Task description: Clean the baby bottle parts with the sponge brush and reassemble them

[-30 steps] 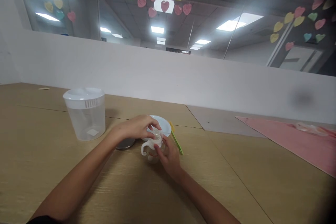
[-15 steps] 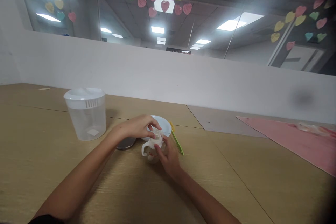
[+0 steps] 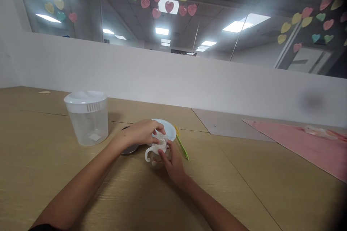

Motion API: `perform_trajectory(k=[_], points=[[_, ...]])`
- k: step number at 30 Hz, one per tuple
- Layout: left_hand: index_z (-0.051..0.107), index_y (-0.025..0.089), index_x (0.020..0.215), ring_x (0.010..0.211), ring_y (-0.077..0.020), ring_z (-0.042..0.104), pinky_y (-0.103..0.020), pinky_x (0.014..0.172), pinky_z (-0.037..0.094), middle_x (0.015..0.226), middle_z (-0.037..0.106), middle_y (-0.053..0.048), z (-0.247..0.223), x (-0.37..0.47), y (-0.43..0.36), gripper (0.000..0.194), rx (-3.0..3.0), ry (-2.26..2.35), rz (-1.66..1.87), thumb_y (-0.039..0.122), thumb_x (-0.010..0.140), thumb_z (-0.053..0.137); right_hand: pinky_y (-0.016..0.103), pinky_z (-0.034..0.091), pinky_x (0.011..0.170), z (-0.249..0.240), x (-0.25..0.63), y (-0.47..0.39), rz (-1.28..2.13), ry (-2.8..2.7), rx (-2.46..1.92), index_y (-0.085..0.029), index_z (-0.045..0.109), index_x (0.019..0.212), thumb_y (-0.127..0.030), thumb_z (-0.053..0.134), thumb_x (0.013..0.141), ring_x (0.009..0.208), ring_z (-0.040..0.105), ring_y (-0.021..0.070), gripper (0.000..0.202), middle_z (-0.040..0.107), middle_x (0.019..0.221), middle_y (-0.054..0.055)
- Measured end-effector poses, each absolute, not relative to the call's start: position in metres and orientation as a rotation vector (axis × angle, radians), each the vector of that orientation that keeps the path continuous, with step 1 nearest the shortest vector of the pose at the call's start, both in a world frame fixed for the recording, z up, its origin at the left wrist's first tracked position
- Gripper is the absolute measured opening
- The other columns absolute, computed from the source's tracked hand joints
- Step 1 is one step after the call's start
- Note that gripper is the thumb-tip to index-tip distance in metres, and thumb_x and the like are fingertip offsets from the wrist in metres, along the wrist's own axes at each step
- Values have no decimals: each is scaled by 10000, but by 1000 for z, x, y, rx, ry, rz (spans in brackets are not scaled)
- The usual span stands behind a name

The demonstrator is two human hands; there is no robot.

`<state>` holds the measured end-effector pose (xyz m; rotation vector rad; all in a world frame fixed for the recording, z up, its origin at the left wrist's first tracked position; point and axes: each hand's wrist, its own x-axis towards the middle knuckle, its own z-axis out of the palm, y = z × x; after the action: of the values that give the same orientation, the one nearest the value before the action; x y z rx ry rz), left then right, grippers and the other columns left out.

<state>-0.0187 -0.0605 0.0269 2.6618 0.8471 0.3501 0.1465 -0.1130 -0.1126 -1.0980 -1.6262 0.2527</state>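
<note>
1. Steadying the small cup (image 3: 155, 161), your right hand (image 3: 173, 162) has its thumb on the near side by the white collar (image 3: 156, 147), its fingers wrapped round the right flank
2. Your left hand (image 3: 145, 131) reaches across from the left, fingers and thumb curled about the clear top (image 3: 162, 137); that patch is small and soft to the eye, so you cannot judge how hard they pinch
3. The cup stands roughly upright on the table (image 3: 130, 198), just on the near side of the pale plate (image 3: 170, 129), its white handle (image 3: 147, 154) poking out to the left with no fingers on it
4. Expect a light thing, probably stiff, smooth plastic that could slide under dry fingertips; the top looks the more yielding part
5. Your surest hold is low round the body with the right hand, or by the handle, sparing the top a hard squeeze
6. Around it lie a grey disc (image 3: 132, 149) to the left, a green-and-yellow utensil (image 3: 182, 147) to the right, and a lidded tub (image 3: 88, 124) on the far left
</note>
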Motion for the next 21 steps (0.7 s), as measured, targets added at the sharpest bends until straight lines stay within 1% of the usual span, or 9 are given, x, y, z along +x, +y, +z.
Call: perform_trajectory(k=[5,8,12,14,17,21], points=[[602,241,1006,912,-181,599,-233,681,398,1008,660,-8,27,-19,-64,267,2718,891,334,307,749,578,317,447,871,-111,145,-113,272,-1598,-1095,-200,509,1144,-383,535,867,990,571,192,333,608,1088,61],[563,241,1026,858,-187,595,-242,626,383,968,656,-12,29,-16,-71,270,2817,931,319,314,767,539,318,463,852,-110,147,-113,273,-1599,-1102,-208,526,1131,-389,558,850,967,586,193,335,619,1073,53],[512,218,1074,791,-206,590,-259,574,374,911,654,-27,29,-10,-80,374,2963,982,233,292,715,590,325,472,856,-110,150,-112,296,-1610,-1079,-216,535,1136,-381,569,842,987,585,198,338,617,1098,53],[498,220,1115,825,-211,594,-265,604,396,958,651,-32,26,-7,-81,423,3012,969,240,262,706,600,324,471,857,-111,151,-111,309,-1602,-1080,-218,539,1141,-379,579,835,986,584,198,348,618,1099,52],[506,258,1165,909,-212,592,-275,686,428,1038,632,-34,22,-4,-79,425,3075,894,255,221,746,566,310,472,848,-112,152,-111,329,-1571,-1104,-218,549,1126,-380,600,820,960,587,191,351,626,1064,40],[579,266,1094,916,-222,593,-290,703,446,1030,610,-45,20,-3,-77,351,3148,874,223,214,747,588,303,478,832,-112,152,-112,369,-1543,-1123,-217,560,1097,-386,614,805,952,587,189,342,628,1052,34]])
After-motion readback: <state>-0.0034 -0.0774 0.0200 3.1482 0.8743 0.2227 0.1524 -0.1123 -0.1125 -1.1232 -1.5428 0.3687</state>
